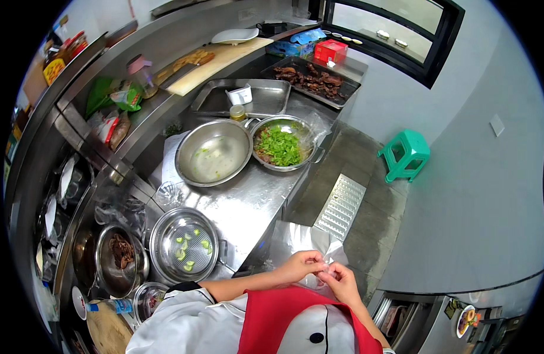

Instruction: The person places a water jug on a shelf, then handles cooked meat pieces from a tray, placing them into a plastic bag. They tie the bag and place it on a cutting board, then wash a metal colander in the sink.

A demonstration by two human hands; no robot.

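My left hand [303, 265] and my right hand [340, 283] meet in front of my chest, fingertips pinching the gathered edge of a clear plastic bag [294, 241]. The bag hangs past the counter's edge, over the floor. On the steel counter ahead stand a steel bowl of cloudy liquid [218, 155] and, touching it on the right, a handled steel pot with chopped green herbs [278, 146] over other food. Nearer, at the left, a perforated steel colander [183, 243] holds several pale green vegetable pieces.
Farther back are an empty metal tray [201, 99], a dark tray of browned meat [316, 82] and a cutting board [227, 55] with a cleaver. Bowls and a round wooden board [106, 329] stand at the left. A green plastic stool [404, 155] and a metal floor grate [341, 205] lie right.
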